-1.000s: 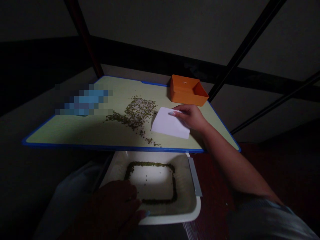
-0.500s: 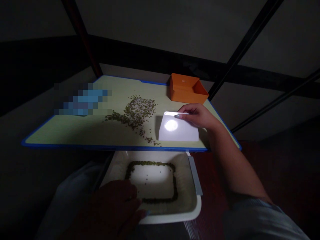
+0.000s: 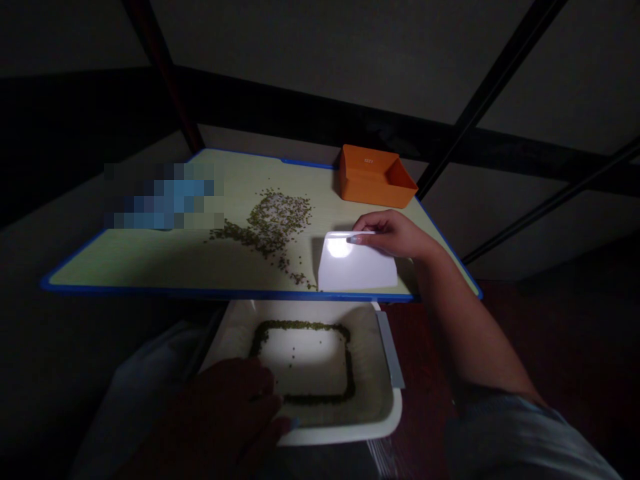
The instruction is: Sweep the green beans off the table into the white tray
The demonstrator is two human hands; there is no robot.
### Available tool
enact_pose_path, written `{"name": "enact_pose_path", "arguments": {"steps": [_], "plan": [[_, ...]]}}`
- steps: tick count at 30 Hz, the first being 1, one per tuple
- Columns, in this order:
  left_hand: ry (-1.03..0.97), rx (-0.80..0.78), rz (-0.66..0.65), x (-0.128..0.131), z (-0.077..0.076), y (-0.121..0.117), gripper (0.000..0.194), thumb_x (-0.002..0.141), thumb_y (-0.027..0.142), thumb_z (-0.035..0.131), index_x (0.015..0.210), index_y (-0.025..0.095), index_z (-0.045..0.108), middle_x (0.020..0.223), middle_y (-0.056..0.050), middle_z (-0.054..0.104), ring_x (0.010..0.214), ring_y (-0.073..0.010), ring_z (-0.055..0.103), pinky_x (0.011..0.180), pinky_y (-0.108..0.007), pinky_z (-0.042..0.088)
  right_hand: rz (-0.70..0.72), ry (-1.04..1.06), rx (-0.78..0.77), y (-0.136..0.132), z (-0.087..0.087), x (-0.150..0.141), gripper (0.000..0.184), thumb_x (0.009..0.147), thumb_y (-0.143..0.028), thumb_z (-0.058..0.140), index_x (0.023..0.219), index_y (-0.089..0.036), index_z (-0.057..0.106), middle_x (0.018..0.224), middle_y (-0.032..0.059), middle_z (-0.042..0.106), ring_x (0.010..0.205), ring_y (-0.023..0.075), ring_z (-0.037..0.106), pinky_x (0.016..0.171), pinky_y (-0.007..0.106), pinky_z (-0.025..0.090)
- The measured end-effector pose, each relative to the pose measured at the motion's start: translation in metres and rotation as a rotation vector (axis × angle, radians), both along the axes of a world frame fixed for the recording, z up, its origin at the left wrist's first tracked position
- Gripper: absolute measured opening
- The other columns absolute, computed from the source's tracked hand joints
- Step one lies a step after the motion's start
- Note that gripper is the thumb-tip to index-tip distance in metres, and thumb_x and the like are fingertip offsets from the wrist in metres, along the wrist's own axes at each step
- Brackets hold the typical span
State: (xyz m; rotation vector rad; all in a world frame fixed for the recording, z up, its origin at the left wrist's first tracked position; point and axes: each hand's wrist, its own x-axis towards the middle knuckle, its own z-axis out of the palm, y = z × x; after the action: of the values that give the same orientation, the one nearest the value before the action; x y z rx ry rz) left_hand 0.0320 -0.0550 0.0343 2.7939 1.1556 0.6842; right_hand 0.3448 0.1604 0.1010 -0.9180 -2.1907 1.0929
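Observation:
Pinched by its top edge, a white plastic scraper (image 3: 357, 267) is in my right hand (image 3: 393, 233), thumb in front and fingers behind. Its lower edge stands near the front of the pale board (image 3: 135, 260) with a blue rim. Left of the scraper, small green beans or seeds (image 3: 275, 223) lie scattered in a loose patch, with a thin trail towards the scraper. Below the board's front edge is a white basin (image 3: 340, 437), with more of the green grains along its floor's edges. My left hand (image 3: 230, 400), in deep shadow, is closed on the basin's near-left rim.
An open orange box (image 3: 373, 183) stands at the board's back right corner. A blurred-out blue item (image 3: 175, 200) lies at the board's left. A grey strip (image 3: 391, 350) runs along the basin's right side. Behind the board is a panelled wall (image 3: 320, 60).
My right hand has brought the scraper slightly towards me, its lower edge now nearer the board's front edge. The left hand and basin have hardly moved.

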Motion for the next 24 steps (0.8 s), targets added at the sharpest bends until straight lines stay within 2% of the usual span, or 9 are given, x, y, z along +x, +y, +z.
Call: {"name": "enact_pose_path", "arguments": {"steps": [2, 5, 8, 13, 15, 20, 24], "plan": [[0.025, -0.045, -0.015, -0.001, -0.002, 0.0, 0.049, 0.11, 0.036, 0.026, 0.081, 0.027, 0.064, 0.082, 0.002, 0.068, 0.076, -0.0177, 0.065, 0.072, -0.033, 0.045, 0.004, -0.001, -0.004, -0.001, 0.001, 0.0, 0.035, 0.084, -0.049, 0.075, 0.082, -0.015, 0.068, 0.069, -0.0013, 0.059, 0.062, 0.0093, 0.047, 0.055, 0.025, 0.034], [0.061, -0.064, -0.066, 0.0, 0.004, 0.003, 0.048, 0.109, 0.032, 0.027, 0.078, 0.026, 0.064, 0.078, 0.002, 0.067, 0.07, -0.0169, 0.064, 0.067, -0.03, 0.045, -0.015, -0.006, -0.017, -0.002, 0.003, 0.001, 0.034, 0.084, -0.049, 0.076, 0.082, -0.016, 0.068, 0.068, -0.002, 0.057, 0.06, 0.009, 0.046, 0.054, 0.025, 0.033], [0.058, -0.082, -0.049, 0.0, 0.008, 0.005, 0.046, 0.109, 0.033, 0.03, 0.076, 0.025, 0.062, 0.076, 0.001, 0.065, 0.068, -0.0169, 0.062, 0.063, -0.029, 0.043, -0.048, -0.004, -0.029, -0.003, 0.005, 0.001, 0.035, 0.083, -0.051, 0.077, 0.081, -0.017, 0.068, 0.066, -0.0028, 0.056, 0.058, 0.0084, 0.044, 0.053, 0.025, 0.033], [0.048, -0.123, -0.027, -0.002, 0.003, 0.003, 0.028, 0.103, 0.039, 0.048, 0.085, 0.026, 0.065, 0.084, 0.001, 0.068, 0.079, -0.0174, 0.063, 0.075, -0.027, 0.047, -0.065, -0.005, -0.017, -0.003, 0.002, -0.001, 0.039, 0.079, -0.055, 0.078, 0.078, -0.016, 0.069, 0.069, -0.0001, 0.061, 0.064, 0.0108, 0.05, 0.056, 0.025, 0.037], [0.033, -0.134, 0.001, -0.002, 0.001, 0.003, 0.028, 0.102, 0.046, 0.052, 0.087, 0.026, 0.066, 0.082, 0.001, 0.067, 0.08, -0.0177, 0.062, 0.077, -0.027, 0.048, -0.078, -0.009, 0.002, -0.002, 0.0, -0.001, 0.04, 0.078, -0.055, 0.078, 0.076, -0.016, 0.068, 0.07, 0.0005, 0.061, 0.065, 0.0116, 0.051, 0.058, 0.026, 0.038], [0.021, -0.148, 0.019, 0.0, -0.002, 0.0, 0.032, 0.1, 0.052, 0.052, 0.088, 0.026, 0.067, 0.08, 0.0, 0.066, 0.08, -0.0183, 0.061, 0.078, -0.027, 0.049, -0.085, -0.025, 0.012, -0.001, -0.003, -0.001, 0.038, 0.081, -0.054, 0.076, 0.077, -0.017, 0.068, 0.071, 0.0004, 0.06, 0.066, 0.012, 0.05, 0.059, 0.027, 0.038], [0.008, -0.141, 0.018, -0.001, -0.004, -0.001, 0.03, 0.103, 0.044, 0.049, 0.086, 0.026, 0.066, 0.078, 0.001, 0.065, 0.076, -0.0174, 0.06, 0.073, -0.027, 0.047, -0.063, -0.024, 0.03, -0.001, -0.004, -0.002, 0.041, 0.081, -0.055, 0.075, 0.077, -0.016, 0.067, 0.071, 0.0004, 0.059, 0.066, 0.0117, 0.049, 0.059, 0.027, 0.037]]}}
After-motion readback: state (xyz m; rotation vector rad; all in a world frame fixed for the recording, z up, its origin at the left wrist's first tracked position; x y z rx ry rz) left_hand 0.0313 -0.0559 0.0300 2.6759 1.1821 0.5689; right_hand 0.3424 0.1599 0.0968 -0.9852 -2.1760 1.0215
